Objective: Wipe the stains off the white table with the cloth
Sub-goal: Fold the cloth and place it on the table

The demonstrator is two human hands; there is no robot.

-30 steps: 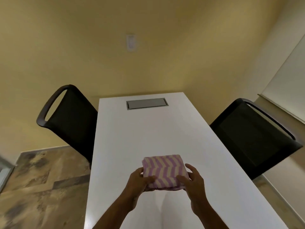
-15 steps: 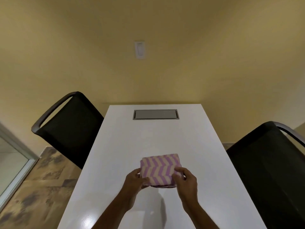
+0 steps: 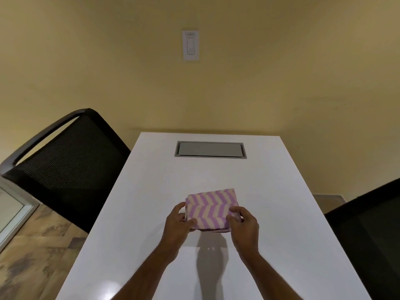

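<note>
There's one view, worn on the head at the tabletop's [image 3: 151,191] near end, facing down its length toward the wall [image 3: 281,72] at 12 o'clock, close over both forearms.

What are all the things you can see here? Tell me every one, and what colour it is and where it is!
table: one, white, in the middle, running away toward the wall
hatch: one, grey, set into the far end of the table
cloth: one, folded, purple and cream zigzag stripes, on the near half of the table
chairs: two, black, one at the table's left side, one at its right side
wall plate: one, white, high on the yellow wall
floor: brown, marbled, lower left
left hand: one, bare, gripping the cloth's left edge
right hand: one, bare, gripping the cloth's right edge
</note>
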